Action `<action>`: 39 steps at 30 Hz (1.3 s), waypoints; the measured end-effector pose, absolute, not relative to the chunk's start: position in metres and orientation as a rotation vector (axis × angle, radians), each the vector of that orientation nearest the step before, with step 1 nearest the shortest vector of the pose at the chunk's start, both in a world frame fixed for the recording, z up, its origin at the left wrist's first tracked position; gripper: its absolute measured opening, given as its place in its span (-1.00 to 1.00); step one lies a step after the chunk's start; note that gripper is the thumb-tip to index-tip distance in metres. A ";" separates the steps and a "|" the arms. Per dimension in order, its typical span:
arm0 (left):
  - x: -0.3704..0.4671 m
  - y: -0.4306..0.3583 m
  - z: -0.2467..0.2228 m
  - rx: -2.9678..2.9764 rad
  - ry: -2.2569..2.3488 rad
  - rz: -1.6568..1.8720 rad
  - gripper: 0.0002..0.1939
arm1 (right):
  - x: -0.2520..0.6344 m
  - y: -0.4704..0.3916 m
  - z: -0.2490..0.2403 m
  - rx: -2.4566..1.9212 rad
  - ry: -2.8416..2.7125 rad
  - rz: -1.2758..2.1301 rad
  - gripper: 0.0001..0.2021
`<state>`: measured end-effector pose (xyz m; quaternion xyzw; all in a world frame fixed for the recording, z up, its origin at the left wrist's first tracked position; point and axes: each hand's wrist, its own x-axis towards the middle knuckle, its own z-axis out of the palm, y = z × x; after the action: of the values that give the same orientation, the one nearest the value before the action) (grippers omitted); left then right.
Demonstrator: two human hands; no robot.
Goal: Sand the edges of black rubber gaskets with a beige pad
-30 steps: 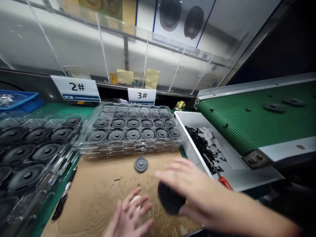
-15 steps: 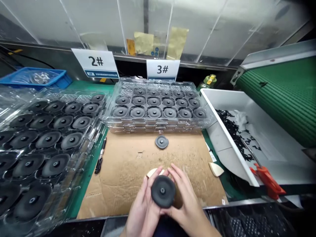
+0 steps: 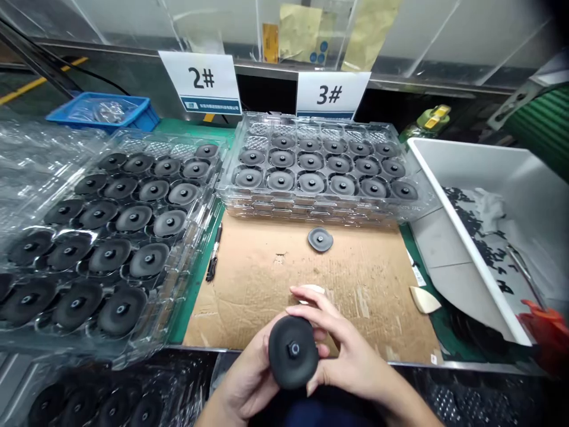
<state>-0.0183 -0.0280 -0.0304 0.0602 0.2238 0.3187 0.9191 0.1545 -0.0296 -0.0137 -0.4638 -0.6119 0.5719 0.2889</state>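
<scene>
A round black rubber disc (image 3: 292,352) with a small centre hub is held up near the front edge of the bench, facing me. My left hand (image 3: 249,379) cups it from the left and below. My right hand (image 3: 342,350) grips its right rim, fingers curled over the top. A smaller grey disc (image 3: 320,239) lies loose on the brown cardboard mat (image 3: 267,279), far from both hands. A pale wedge-shaped piece (image 3: 311,289) peeks out just beyond my right fingers.
A clear tray (image 3: 324,172) of small discs sits behind the mat under the sign 3# (image 3: 331,95). Large black discs fill a clear tray (image 3: 102,237) at left, under the sign 2# (image 3: 202,80). A white bin (image 3: 484,207) with black scraps stands right. A black pen (image 3: 213,255) lies by the mat.
Both hands with the black disc have drawn nearer to me and lower in view. The view has tilted down and shifted, so the trays and signs sit more to the right.
</scene>
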 end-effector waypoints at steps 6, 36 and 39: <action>-0.030 -0.028 -0.040 0.100 0.385 0.672 -0.40 | 0.148 -0.035 -0.013 -1.304 -1.751 1.488 -0.26; -0.007 -0.029 -0.003 0.167 0.795 0.983 -0.43 | 0.127 -0.018 0.049 -1.126 -2.007 0.728 -0.74; -0.009 -0.029 0.002 0.187 0.844 0.940 -0.44 | 0.126 -0.024 0.043 -1.088 -1.943 0.620 -0.73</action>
<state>-0.0092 -0.0288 0.0025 0.0872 0.3939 0.4389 0.8029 0.1260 -0.0245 0.0434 -0.4307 -0.7692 0.2455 0.4033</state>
